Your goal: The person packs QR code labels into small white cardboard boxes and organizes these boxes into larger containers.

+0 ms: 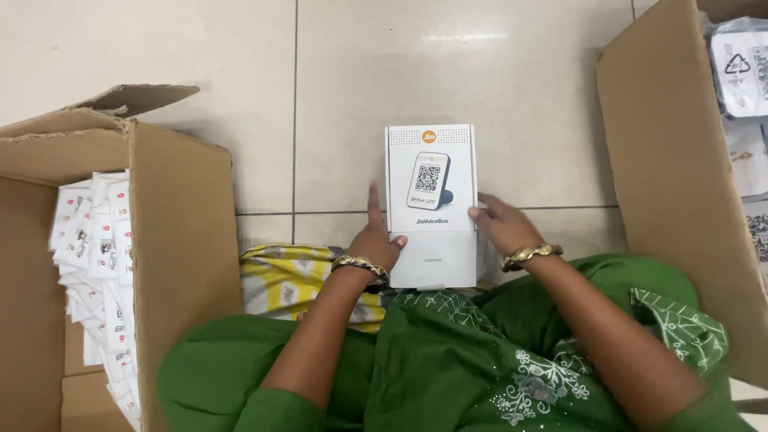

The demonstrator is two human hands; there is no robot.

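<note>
A white rectangular product box (430, 204), printed with a picture of a small device, is held upright over my lap. My left hand (374, 238) grips its left edge, thumb across the front and index finger pointing up along the side. My right hand (502, 226) holds the right edge with fingers pressed against it. Each wrist carries a gold-coloured bangle. I sit on the floor in green embroidered clothing.
An open cardboard carton (180, 208) at my left holds several small white packets (96, 240). Another large carton (676, 168) stands at my right with white packages (740, 68) inside. Beige floor tiles (360, 72) lie ahead. A yellow patterned cloth (284, 276) lies under my left arm.
</note>
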